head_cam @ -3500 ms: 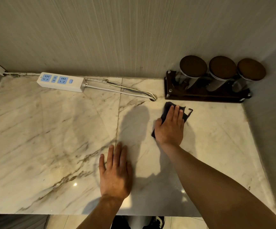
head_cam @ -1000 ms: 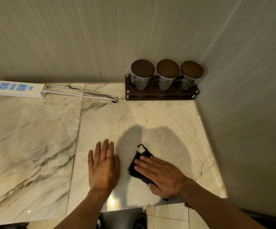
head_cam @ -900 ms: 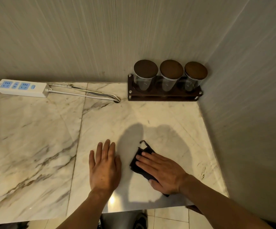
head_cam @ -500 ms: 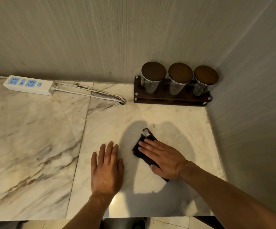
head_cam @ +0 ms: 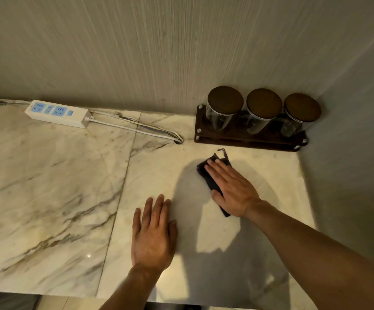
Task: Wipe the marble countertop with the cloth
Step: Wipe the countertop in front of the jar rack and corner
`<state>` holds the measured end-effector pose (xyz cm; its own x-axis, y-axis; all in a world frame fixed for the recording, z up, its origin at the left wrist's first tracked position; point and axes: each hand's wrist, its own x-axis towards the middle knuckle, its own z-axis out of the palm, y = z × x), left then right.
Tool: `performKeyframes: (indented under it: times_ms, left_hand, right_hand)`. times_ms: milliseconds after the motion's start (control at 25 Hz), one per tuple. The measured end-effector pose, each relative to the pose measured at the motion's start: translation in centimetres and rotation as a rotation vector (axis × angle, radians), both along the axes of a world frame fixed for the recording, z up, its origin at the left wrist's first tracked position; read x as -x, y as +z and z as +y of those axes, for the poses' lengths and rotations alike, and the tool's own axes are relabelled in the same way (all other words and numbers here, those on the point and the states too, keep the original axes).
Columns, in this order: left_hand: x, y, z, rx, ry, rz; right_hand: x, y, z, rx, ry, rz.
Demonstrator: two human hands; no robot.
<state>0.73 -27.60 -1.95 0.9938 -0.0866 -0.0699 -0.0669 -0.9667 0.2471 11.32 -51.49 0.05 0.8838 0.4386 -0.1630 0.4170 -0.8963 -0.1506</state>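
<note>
A small dark cloth [head_cam: 206,175] lies flat on the white veined marble countertop [head_cam: 47,186], right of centre. My right hand [head_cam: 232,189] presses down on the cloth with fingers stretched flat, covering most of it; only its far end, its left edge and a near corner show. My left hand [head_cam: 153,233] rests palm down on the bare marble nearer the front edge, fingers together, holding nothing.
A dark wooden rack [head_cam: 248,139] with three lidded glass jars [head_cam: 263,110] stands in the back right corner, just beyond the cloth. A white power strip [head_cam: 57,113] and its cables [head_cam: 136,128] lie along the back wall. A side wall bounds the counter's right edge.
My right hand has slid the cloth away from the front edge toward the jar rack. My left hand has stayed flat in about the same spot.
</note>
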Motion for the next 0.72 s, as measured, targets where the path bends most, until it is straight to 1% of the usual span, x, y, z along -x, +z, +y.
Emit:
performKeyframes:
  times_ms: [360,720]
  left_hand:
    - [0.1,0.1,0.2,0.025,-0.007,-0.002]
    - [0.0,0.1,0.2,0.032,-0.025,-0.018]
  right_hand:
    - [-1.5,-0.6,1.7,-0.103,-0.499,-0.030]
    - [-1.1,-1.0,3.4,-0.198,-0.920,-0.061]
